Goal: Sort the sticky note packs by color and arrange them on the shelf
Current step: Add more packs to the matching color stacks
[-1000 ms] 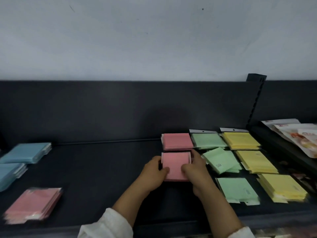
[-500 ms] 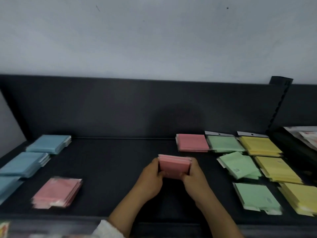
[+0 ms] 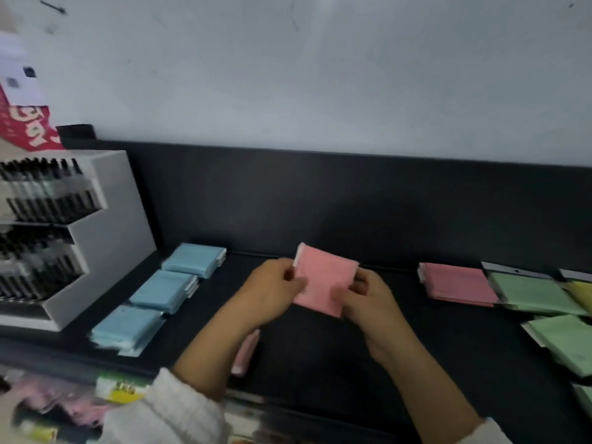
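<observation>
I hold a pink sticky note pack [image 3: 323, 278] tilted above the black shelf [image 3: 378, 344], my left hand [image 3: 272, 293] gripping its left edge and my right hand [image 3: 368, 299] its right lower corner. Another pink pack stack [image 3: 458, 285] lies at the back right. A further pink stack [image 3: 245, 352] shows partly behind my left forearm. Three blue stacks [image 3: 195, 259], [image 3: 163, 291], [image 3: 126, 328] run in a column on the left. Green packs [image 3: 538, 293], [image 3: 567, 341] and a yellow pack [image 3: 581, 294] lie at the right edge.
A white display rack of black pens [image 3: 96, 238] stands at the shelf's left end, with a red box [image 3: 28, 129] behind it. The black back panel [image 3: 352, 203] rises behind the shelf. Blurred colourful goods [image 3: 80, 408] fill the level below at lower left.
Both hands have lifted the pink pack off the shelf and carried it left and upward, tilting it. My view has swung left, bringing the pen rack into sight.
</observation>
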Action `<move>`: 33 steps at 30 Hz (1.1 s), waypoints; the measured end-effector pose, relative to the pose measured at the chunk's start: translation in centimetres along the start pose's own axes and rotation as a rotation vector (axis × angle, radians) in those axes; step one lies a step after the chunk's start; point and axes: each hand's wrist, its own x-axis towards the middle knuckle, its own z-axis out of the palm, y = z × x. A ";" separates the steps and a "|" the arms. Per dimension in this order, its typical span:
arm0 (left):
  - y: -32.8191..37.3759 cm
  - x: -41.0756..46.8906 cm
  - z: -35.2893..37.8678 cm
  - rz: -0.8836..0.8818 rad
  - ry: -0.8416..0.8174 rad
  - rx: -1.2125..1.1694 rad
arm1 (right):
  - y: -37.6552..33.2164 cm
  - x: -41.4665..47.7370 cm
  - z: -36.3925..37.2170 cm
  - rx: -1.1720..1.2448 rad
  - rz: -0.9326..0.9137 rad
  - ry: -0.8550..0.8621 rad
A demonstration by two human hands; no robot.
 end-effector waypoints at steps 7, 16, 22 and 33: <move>-7.1 2.6 -4.9 -0.274 -0.124 -0.195 | 1.0 3.4 8.1 -0.133 0.117 -0.015; -12.0 3.1 -4.1 -0.315 -0.175 -0.148 | 3.9 5.1 10.9 -0.405 0.238 0.029; -13.0 3.6 -4.4 -0.246 -0.258 0.140 | 3.8 5.2 11.1 -0.527 0.247 0.017; -13.1 3.6 -4.3 -0.199 -0.270 0.276 | 3.3 4.0 11.4 -0.550 0.199 0.031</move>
